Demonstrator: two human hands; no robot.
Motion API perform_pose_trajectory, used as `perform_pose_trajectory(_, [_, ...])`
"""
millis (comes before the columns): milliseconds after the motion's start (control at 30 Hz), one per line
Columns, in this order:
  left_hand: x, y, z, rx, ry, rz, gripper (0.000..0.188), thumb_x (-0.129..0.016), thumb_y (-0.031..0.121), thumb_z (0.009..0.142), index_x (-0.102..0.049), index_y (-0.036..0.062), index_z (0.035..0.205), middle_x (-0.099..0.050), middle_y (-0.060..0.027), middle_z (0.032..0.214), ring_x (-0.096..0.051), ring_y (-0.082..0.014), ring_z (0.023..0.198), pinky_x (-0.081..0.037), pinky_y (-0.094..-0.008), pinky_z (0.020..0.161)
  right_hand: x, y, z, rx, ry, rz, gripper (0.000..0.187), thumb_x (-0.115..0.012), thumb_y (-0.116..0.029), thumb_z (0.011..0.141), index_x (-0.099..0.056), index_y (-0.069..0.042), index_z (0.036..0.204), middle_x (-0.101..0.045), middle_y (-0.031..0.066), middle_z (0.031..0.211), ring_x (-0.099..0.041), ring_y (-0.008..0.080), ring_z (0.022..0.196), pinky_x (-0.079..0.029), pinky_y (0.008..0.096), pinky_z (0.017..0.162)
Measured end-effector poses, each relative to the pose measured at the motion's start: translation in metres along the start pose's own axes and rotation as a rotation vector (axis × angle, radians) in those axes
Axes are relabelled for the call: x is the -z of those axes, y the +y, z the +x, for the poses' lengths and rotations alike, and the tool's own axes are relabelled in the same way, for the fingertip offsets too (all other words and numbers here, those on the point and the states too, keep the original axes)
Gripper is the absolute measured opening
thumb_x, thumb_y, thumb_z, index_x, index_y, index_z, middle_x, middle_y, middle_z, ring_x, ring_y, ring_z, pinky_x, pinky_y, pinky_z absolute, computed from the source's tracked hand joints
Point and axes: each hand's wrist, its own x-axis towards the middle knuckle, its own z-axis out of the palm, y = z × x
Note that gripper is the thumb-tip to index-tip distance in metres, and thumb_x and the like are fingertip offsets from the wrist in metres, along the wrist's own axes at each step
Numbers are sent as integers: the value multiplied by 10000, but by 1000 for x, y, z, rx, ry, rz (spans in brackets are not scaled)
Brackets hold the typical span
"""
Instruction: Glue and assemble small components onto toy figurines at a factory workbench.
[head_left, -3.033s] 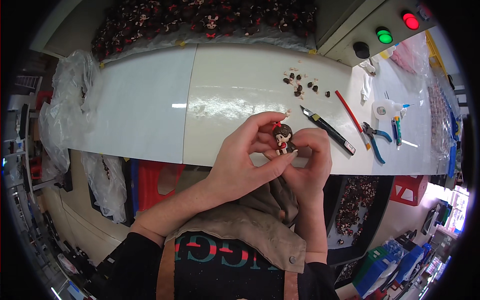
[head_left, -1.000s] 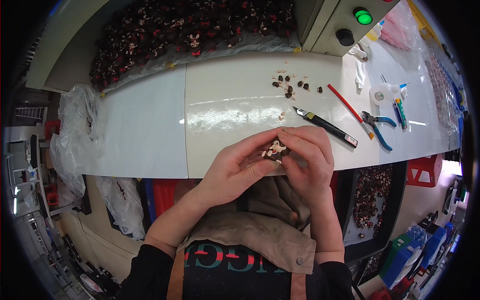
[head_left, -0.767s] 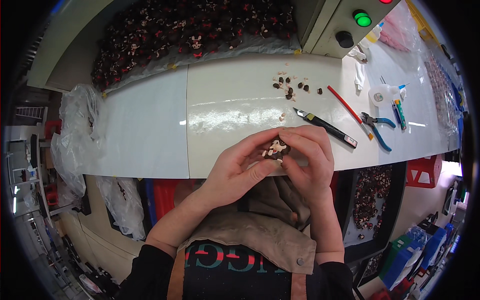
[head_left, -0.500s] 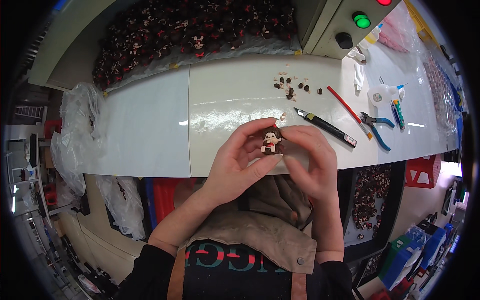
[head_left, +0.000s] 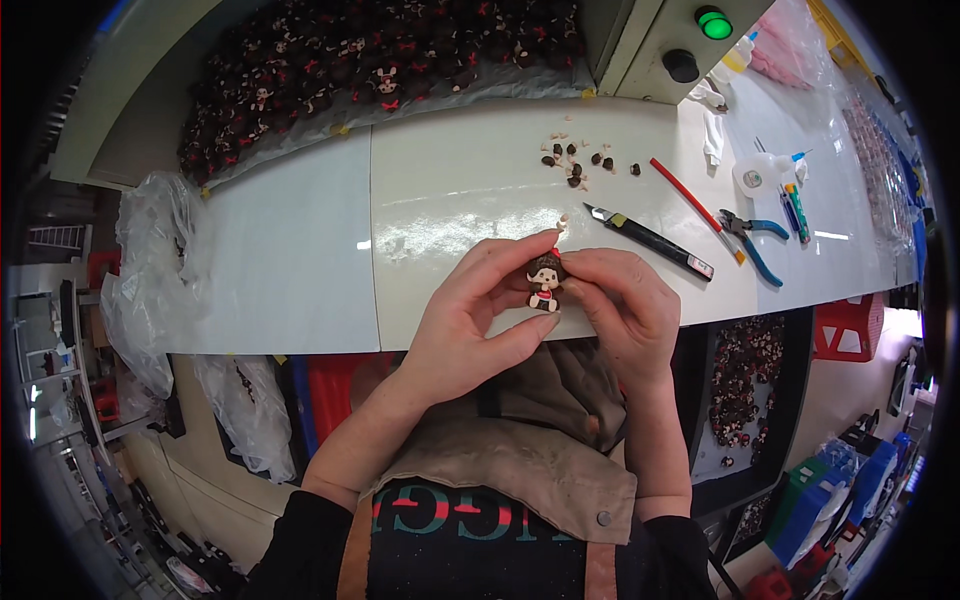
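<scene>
A small brown doll figurine (head_left: 546,276) with a pale face, a red bow and a red-and-white front is held upright just above the table's near edge. My left hand (head_left: 485,305) grips it between thumb below and forefinger at the head. From the other side, the fingertips of my right hand (head_left: 625,305) pinch it by the head and body. Small pale bits (head_left: 562,221) lie on the table just beyond my fingers. Farther back sit several loose dark brown pieces (head_left: 575,170) among pale scraps.
Right of my hands lie a craft knife (head_left: 650,243), a red brush (head_left: 690,200), blue-handled cutters (head_left: 757,250) and a white squeeze bottle (head_left: 762,172). A big heap of figurines (head_left: 380,60) fills the back. A black tray of parts (head_left: 745,390) sits below the table's right edge.
The figurine has turned from side-facing to more frontal and upright. My right fingers have closed in on it. The whole view has shifted slightly.
</scene>
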Motion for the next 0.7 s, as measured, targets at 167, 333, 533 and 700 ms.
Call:
perform_pose_trajectory(167, [1,0,1,-14,2,8,556,-586,-80,784,-446,25,1312,-417,-63,1132,-493,-149,1095,-450,-292,962,-3,-1,-1,54,18,-88,210,-656,77,742,-644,10,941,-655,124,912,-641,208,819,-515,283,700])
perform_pose_trajectory(333, [-1,2,1,67,32,1,574,-569,-110,755,-443,1,1304,-436,-55,1175,-470,-162,1148,-417,-317,989,-6,-3,-1,117,41,-171,231,-666,93,708,-638,7,921,-662,110,890,-645,228,809,-516,294,705])
perform_pose_trajectory(533, [-1,2,0,76,33,-14,570,-565,-113,760,-440,-1,1305,-441,-58,1179,-476,-171,1156,-424,-318,981,-6,1,1,164,47,-168,242,-655,83,705,-639,-11,928,-655,95,880,-649,200,782,-544,280,653])
perform_pose_trajectory(700, [0,3,-1,98,25,-34,570,-564,-111,765,-433,-3,1309,-439,-60,1189,-478,-176,1160,-430,-323,976,-5,-2,-1,102,40,-130,247,-662,96,686,-633,1,912,-665,111,884,-644,228,802,-515,294,701])
